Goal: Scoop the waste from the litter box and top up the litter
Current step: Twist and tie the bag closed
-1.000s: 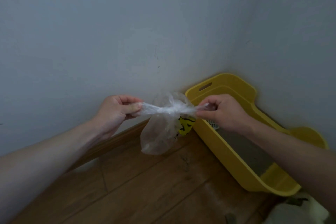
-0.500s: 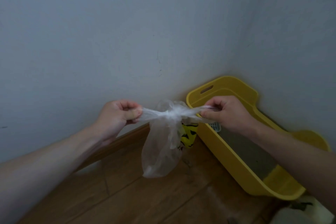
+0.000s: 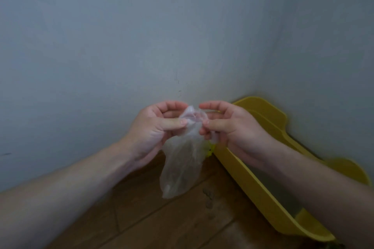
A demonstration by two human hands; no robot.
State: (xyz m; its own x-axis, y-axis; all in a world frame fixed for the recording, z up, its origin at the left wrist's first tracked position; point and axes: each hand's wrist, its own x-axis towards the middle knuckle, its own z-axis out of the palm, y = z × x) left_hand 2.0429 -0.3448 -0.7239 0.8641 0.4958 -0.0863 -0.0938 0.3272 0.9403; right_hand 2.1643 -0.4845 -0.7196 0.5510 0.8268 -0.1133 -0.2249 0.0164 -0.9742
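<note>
Both hands meet in front of the corner of the room, with the gathered top of a thin, clear plastic bag (image 3: 182, 170) between them. The left hand (image 3: 155, 127) pinches the bunched neck of the film between its thumb and curled fingers. The right hand (image 3: 228, 125) grasps the same neck from the other side, thumb against fingertips, and a strand of plastic loops past its lower fingers. The 2 hands are nearly touching, and a crumpled tuft of film stands up between them.

The body of the bag hangs slack below the hands, above the wooden floor (image 3: 153, 226) and clear of it. Its contents are too blurred to make out.

The yellow litter box (image 3: 253, 186) sits on the floor in the corner, just right of the bag and under the right forearm, with its tall back against the grey wall (image 3: 121, 46). A strip of grey litter (image 3: 283, 198) shows inside it.

A small yellow item with black markings (image 3: 209, 150) peeks out behind the bag at the box's near corner; whether the markings are writing cannot be read. A few dark specks (image 3: 208, 198) lie on the floorboards beside the box.
</note>
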